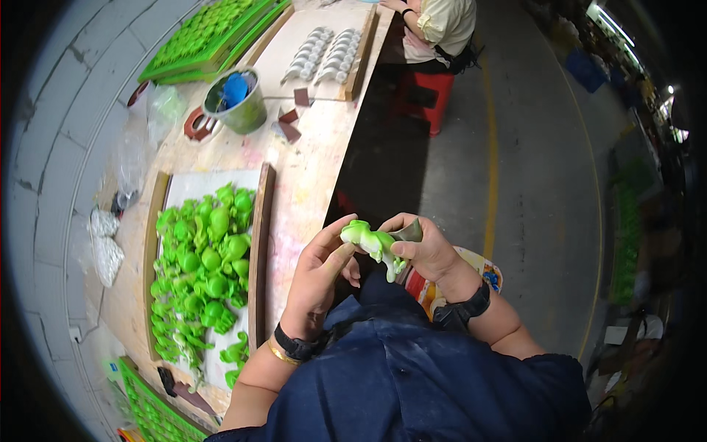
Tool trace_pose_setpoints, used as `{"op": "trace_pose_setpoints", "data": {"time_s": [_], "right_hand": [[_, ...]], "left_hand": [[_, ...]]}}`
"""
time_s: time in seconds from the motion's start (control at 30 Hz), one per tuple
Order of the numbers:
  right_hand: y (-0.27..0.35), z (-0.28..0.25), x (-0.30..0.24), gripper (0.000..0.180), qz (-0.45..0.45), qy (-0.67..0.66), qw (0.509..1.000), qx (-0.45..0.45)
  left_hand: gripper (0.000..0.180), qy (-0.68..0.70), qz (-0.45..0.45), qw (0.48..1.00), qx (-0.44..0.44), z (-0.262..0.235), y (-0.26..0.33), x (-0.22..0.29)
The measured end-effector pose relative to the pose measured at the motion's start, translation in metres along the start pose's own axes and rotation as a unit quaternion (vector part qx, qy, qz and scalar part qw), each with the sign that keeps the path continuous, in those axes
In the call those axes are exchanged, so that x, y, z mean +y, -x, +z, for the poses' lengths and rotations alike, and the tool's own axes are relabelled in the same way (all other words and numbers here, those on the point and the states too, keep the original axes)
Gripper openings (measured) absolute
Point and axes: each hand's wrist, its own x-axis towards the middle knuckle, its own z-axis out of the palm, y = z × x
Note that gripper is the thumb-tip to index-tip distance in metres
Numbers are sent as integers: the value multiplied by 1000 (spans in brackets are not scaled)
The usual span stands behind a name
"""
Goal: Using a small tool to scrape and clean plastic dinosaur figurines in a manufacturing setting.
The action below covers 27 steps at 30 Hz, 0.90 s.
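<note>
Between left fingers and right fingers, green-white figurine.

Held: green figurine (partly white), grey sheet.

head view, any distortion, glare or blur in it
Head view: fisheye bends the block wall toward a black rim; head view, upper right: ceiling lights glare; head view, far right: clutter looks dim and soft; head view, beside the table: a near-black patch hides detail; head view, centre: the green figure reads fairly clearly.
</note>
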Motion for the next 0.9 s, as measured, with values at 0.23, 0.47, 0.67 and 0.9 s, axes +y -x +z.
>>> {"op": "trace_pose_setpoints", "data": {"time_s": [0.23,0.47,0.67,0.9], "right_hand": [[-49,-54,-47,36,-33,-39,999,3],[-88,-118,-100,36,-36,-66,996,48],[-133,-215,-160,35,-47,-95,989,99],[-165,-289,-223,34,-63,-121,978,159]], "left_hand": [[40,-71,4,997,-22,33,-89,21],[38,-75,-35,996,-35,73,-197,25],[39,-93,-82,988,-93,129,-328,19],[40,-76,-154,975,-139,187,-450,22]]}}
